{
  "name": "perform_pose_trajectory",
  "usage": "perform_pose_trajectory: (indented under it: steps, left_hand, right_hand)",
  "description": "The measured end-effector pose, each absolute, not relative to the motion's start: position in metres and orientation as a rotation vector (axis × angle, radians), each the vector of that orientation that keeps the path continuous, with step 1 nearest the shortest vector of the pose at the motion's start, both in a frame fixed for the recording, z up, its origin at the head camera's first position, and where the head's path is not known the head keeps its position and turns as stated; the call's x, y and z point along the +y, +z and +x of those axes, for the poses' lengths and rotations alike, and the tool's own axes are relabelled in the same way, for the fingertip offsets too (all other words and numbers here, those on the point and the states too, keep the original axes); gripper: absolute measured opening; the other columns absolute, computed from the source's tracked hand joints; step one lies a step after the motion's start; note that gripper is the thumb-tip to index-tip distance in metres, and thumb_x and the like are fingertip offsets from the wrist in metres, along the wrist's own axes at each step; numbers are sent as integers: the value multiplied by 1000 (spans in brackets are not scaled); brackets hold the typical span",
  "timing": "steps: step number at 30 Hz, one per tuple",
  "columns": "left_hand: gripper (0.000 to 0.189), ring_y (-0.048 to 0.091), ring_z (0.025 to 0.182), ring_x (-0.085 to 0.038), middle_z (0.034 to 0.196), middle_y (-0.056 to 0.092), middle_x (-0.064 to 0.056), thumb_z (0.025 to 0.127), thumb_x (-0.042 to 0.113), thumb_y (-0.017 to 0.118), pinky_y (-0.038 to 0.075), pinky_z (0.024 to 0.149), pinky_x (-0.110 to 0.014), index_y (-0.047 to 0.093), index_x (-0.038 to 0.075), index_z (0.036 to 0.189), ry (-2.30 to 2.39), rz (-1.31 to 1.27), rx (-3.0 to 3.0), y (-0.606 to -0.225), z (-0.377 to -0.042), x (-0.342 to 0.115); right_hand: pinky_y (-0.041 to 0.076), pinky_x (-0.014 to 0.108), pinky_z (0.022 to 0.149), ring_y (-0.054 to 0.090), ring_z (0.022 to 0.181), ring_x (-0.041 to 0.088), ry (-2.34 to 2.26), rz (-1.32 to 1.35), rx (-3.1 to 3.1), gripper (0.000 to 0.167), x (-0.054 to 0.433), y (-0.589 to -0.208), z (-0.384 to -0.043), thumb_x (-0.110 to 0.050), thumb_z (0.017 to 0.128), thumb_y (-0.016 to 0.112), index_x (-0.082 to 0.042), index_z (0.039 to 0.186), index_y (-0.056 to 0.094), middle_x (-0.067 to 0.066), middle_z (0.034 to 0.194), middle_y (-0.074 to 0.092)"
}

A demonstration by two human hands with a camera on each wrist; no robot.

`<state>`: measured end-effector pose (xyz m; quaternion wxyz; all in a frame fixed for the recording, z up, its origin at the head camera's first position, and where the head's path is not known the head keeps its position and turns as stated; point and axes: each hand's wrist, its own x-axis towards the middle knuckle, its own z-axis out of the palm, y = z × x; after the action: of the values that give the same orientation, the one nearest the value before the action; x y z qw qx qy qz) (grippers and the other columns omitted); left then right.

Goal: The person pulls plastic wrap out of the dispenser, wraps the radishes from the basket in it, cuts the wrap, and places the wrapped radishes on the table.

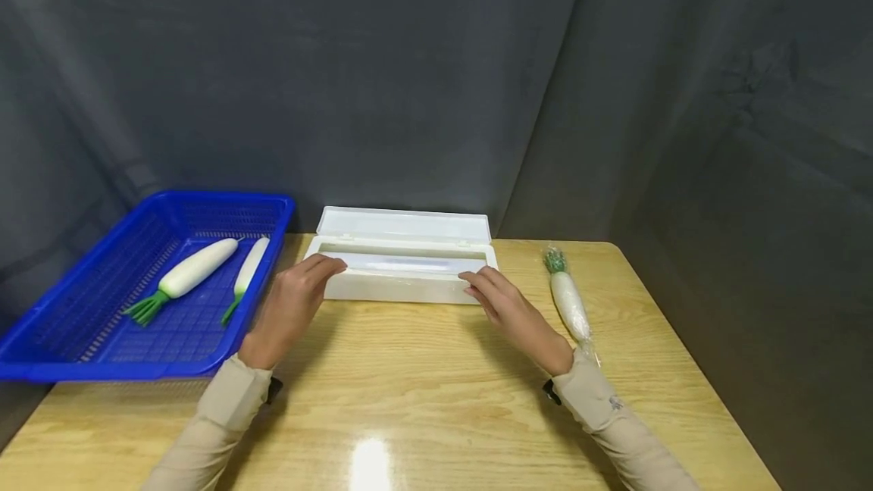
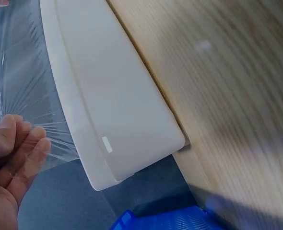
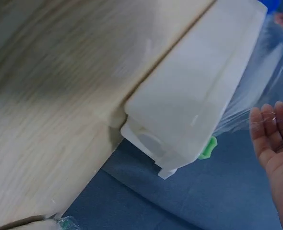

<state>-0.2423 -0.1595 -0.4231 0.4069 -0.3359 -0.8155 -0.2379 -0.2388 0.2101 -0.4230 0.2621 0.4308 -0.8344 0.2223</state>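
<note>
A white cling film dispenser box [image 1: 402,288] stands at the table's back edge with its lid [image 1: 404,224] raised. From it comes a clear sheet of cling film [image 2: 29,86], stretched between both hands. My left hand [image 1: 298,301] pinches the film's left corner between thumb and fingers, and creases fan out from that grip in the left wrist view. At the other corner my right hand [image 1: 514,314] pinches the film the same way; the right wrist view shows the film [image 3: 266,86] taut between the fingers and the box.
On the left a blue plastic basket [image 1: 146,370] holds two white radishes, one a whole radish [image 1: 199,267], the other a slimmer radish [image 1: 251,267] by the wall. A film-wrapped radish [image 1: 571,305] lies on the wooden table [image 1: 409,392] to the right. Dark curtains [image 1: 382,82] hang behind.
</note>
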Motion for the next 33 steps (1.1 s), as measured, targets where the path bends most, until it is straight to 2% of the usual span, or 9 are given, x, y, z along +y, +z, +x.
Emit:
perform_pose_trajectory:
  steps: [6,10,13,16,19,22,24,33]
  left_hand:
    - [25,74,85,-27,92,73,-11,85,-19,74,60,71,-41,75,0,102,-593,-837,-2064,-421,-244,-160]
    - [22,74,85,-28,91,73,-11,85,-16,75,60,71,-40,75,0,100,-586,-826,-2069,-421,-244,-160]
    - [25,75,86,-27,91,73,-10,84,-19,74,60,72,-40,76,0,101,-592,-829,-2078,-420,-243,-161]
    - [29,75,86,-26,92,74,-10,82,-22,74,60,72,-39,76,1,101,-591,-845,-2080,-419,-243,-162]
    - [33,75,87,-26,94,74,-10,81,-24,72,60,71,-40,76,1,102,-573,-860,-2072,-417,-243,-162]
    - [35,75,86,-26,95,74,-10,81,-26,70,60,70,-40,76,1,103,-561,-859,-2062,-416,-243,-162]
    - [37,75,86,-27,95,74,-11,81,-27,69,60,69,-39,76,1,103,-564,-854,-2055,-417,-241,-163]
    - [42,74,87,-27,97,74,-10,81,-30,65,59,67,-40,76,1,107,-563,-842,-2019,-411,-239,-163]
  right_hand:
    - [49,22,72,46,84,10,508,1223,-2258,25,209,-428,-239,-8,106,60,-1,129,65,2,100,55]
    - [48,21,73,45,83,9,420,1259,-2273,31,208,-429,-240,-8,99,71,0,128,64,2,100,54]
    - [44,21,71,41,83,10,392,1273,-2278,22,208,-429,-241,-2,97,72,-3,118,65,1,96,48]
    - [38,24,68,36,81,12,412,1245,-2268,16,209,-428,-243,7,98,66,-6,107,64,1,91,42]
    - [46,29,69,47,85,16,451,1164,-2228,25,211,-423,-243,17,95,63,-5,103,66,6,96,50]
    - [59,36,77,65,96,24,480,1095,-2175,28,211,-417,-245,20,90,68,-3,105,71,12,105,65]
    - [62,39,81,72,100,28,511,1086,-2143,27,211,-415,-245,19,87,72,-1,106,73,14,108,71]
    - [63,42,81,75,98,33,667,1044,-2106,27,208,-409,-244,19,86,72,4,109,75,17,105,76]
